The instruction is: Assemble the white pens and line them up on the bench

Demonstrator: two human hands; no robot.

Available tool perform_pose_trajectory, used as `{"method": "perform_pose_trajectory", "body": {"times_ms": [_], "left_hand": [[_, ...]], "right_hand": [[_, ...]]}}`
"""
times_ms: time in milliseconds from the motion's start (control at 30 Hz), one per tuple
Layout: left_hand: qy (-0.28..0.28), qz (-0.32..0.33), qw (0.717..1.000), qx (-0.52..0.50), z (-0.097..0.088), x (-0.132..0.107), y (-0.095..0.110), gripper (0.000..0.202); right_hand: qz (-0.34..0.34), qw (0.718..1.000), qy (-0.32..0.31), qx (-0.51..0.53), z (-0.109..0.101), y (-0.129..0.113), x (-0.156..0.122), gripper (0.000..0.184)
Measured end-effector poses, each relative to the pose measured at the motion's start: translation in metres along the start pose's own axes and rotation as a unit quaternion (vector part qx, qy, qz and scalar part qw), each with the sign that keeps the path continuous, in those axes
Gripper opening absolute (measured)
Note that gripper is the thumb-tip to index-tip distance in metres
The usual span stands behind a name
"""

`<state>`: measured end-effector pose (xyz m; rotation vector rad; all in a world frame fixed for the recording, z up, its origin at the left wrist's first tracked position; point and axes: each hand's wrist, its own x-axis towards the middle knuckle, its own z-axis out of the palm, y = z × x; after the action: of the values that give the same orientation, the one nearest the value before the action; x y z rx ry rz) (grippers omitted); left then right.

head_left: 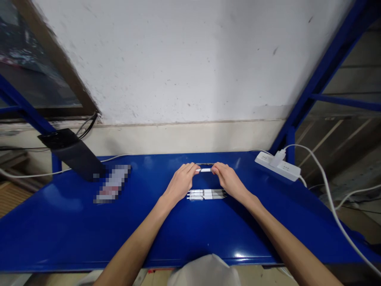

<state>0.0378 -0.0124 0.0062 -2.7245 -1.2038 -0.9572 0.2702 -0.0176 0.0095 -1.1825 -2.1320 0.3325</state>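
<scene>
Both hands meet over the middle of a blue table. My left hand and my right hand each pinch one end of a small white pen, held level just above the tabletop. Fingers of both hands are closed on it. Just in front of the hands, a short row of white pens lies side by side on the table, partly covered by my wrists.
A white power strip with a plug and white cables sits at the back right. A black lamp head leans at the back left, beside a blurred flat item. Blue frame posts flank the table; a white wall is behind.
</scene>
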Motion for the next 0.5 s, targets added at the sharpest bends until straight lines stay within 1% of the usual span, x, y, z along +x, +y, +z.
{"method": "perform_pose_trajectory", "body": {"times_ms": [167,267,400,500], "left_hand": [[-0.007,-0.008,1.000,0.010,-0.001,0.001,0.003,0.030],[-0.012,-0.022,1.000,-0.009,0.002,-0.001,0.000,0.028],[-0.037,-0.042,0.997,-0.044,0.006,-0.004,-0.006,0.024],[-0.042,-0.041,0.996,-0.061,0.006,-0.004,-0.009,0.024]], "right_hand": [[-0.011,1.000,0.006,-0.026,0.004,0.000,0.000,0.032],[-0.018,0.998,0.008,-0.053,0.005,-0.001,0.001,0.032],[-0.039,0.994,0.001,-0.101,0.003,-0.003,0.002,0.031],[-0.050,0.994,-0.004,-0.099,0.001,-0.002,0.002,0.031]]}}
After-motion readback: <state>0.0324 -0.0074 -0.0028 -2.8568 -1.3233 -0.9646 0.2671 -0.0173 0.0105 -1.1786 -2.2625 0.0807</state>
